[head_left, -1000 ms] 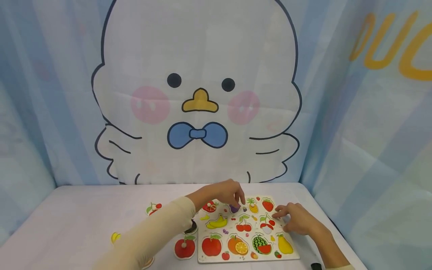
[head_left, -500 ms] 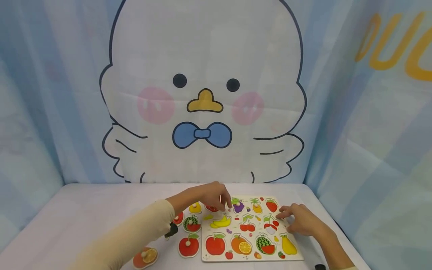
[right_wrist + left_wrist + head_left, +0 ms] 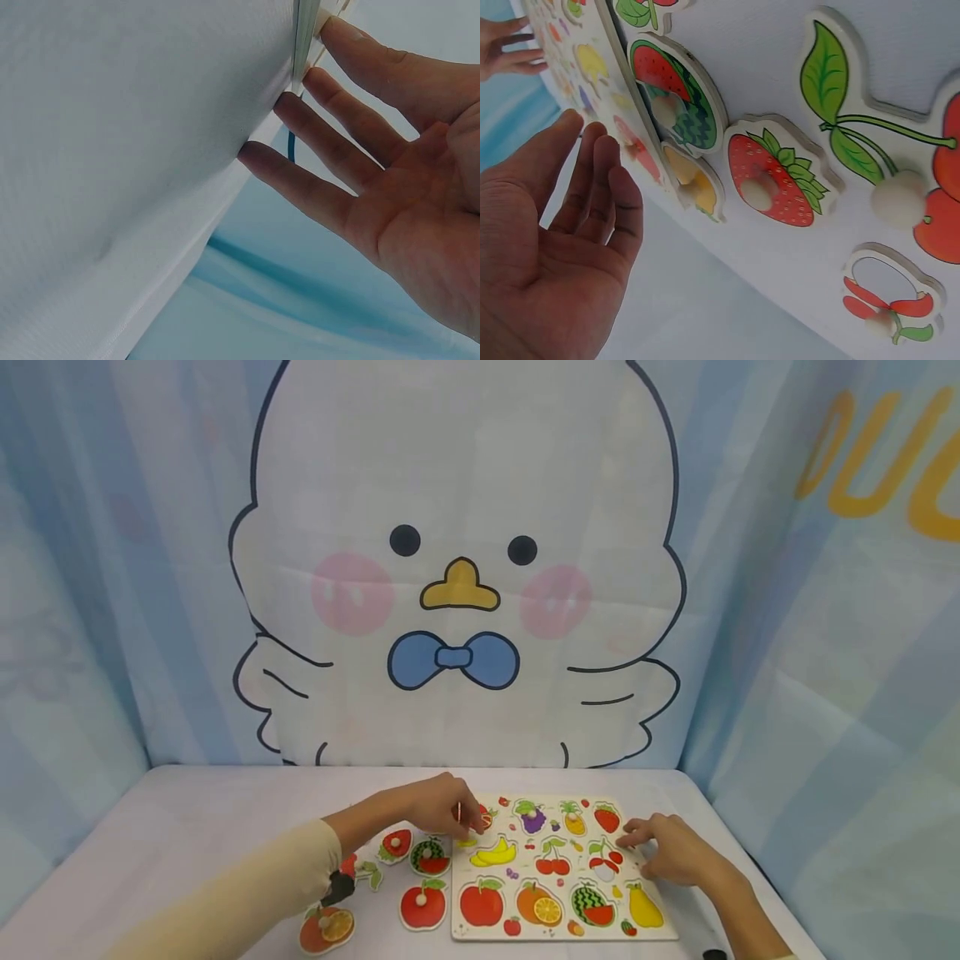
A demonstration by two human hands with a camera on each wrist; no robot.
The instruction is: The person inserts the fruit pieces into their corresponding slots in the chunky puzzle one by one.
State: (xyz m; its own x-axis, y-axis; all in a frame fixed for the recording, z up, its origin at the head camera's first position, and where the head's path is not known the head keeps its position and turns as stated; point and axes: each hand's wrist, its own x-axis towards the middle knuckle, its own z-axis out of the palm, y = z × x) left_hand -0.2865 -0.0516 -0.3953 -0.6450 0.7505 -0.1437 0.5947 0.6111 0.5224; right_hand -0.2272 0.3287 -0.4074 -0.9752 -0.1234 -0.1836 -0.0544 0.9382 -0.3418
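Note:
A white fruit puzzle board (image 3: 576, 870) lies on the table. My left hand (image 3: 442, 806) hovers by its far left corner, partly over the red cut-fruit picture (image 3: 487, 818). In the left wrist view, this hand's fingers are loosely bent, thumb near the fingertips, with nothing between them. A purple grape piece (image 3: 531, 818) with a knob sits in the board's back row. At the board's right edge rests my right hand (image 3: 667, 852). Its fingers (image 3: 315, 139) are stretched out, with the thumb and index fingertips right at the edge in the right wrist view.
Left of the board lie knobbed pieces: a strawberry (image 3: 395, 845), a watermelon (image 3: 431, 857), an apple (image 3: 422, 906) and an orange (image 3: 327, 931). The left wrist view also shows a cherry piece (image 3: 847, 157) and a yellow piece (image 3: 705, 191). A cartoon curtain (image 3: 465, 718) hangs behind.
My left hand has moved left from the grape piece to the board's far left corner, uncovering the grapes. My right hand stays at the board's right edge. The head view has shifted slightly.

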